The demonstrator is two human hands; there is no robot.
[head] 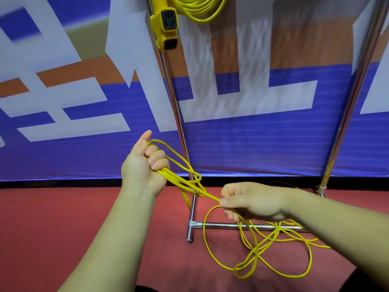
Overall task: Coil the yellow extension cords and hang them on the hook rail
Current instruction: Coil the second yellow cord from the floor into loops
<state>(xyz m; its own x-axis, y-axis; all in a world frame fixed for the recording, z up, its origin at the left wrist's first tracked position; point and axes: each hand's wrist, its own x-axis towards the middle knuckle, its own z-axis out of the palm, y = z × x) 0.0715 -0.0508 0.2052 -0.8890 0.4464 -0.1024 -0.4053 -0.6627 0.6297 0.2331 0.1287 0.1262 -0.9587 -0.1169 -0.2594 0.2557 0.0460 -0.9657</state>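
My left hand grips a few loops of a thin yellow extension cord, palm toward me, fingers curled round the strands. My right hand pinches the same cord a short way to the right and lower. From there the cord runs down into a loose tangle on the red floor. Another yellow cord coil hangs at the top of the view, with its yellow socket block dangling beside the rack's left pole.
A chrome rack stands in front of me: left upright pole, right upright pole, and a floor crossbar with a T-foot. Behind it hangs a blue, white and orange banner. The floor is red carpet.
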